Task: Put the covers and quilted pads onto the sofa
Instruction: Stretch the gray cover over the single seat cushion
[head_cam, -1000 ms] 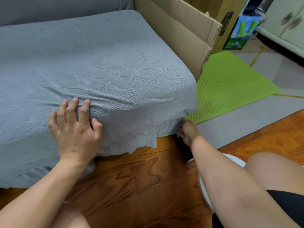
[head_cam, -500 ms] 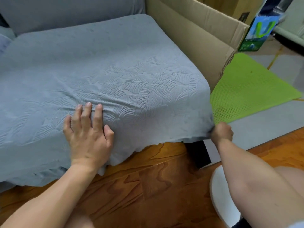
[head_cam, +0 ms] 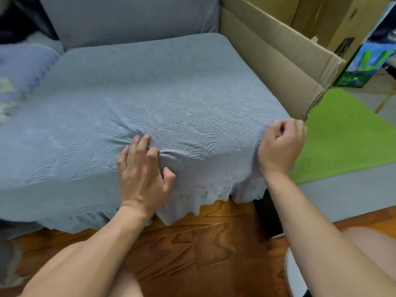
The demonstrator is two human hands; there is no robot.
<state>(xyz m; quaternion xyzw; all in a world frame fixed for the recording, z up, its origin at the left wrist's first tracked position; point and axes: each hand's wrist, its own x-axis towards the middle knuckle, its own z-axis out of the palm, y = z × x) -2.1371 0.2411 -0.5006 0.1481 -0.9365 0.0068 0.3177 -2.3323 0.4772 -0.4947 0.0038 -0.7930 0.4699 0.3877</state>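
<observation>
A grey quilted pad [head_cam: 167,97] with a stitched leaf pattern lies over the sofa seat and hangs over the front edge with a scalloped hem. The sofa back [head_cam: 128,20] behind it wears a plain grey cover. My left hand [head_cam: 143,174] lies flat on the pad at the seat's front edge, fingers spread, with creases in the fabric at its fingertips. My right hand [head_cam: 280,146] is at the seat's front right corner, fingers curled and pinching the pad's fabric there.
A big open cardboard box [head_cam: 285,58] stands tight against the sofa's right side. A green mesh mat [head_cam: 347,133] lies on the floor beyond it. A pale purple cushion [head_cam: 23,67] sits at the left. The wooden floor [head_cam: 214,243] and a white stool's edge [head_cam: 293,273] are near my knees.
My right hand has risen from under the corner's hem to the top of the front right corner, taking the fabric with it. My left hand stays pressed on the front edge.
</observation>
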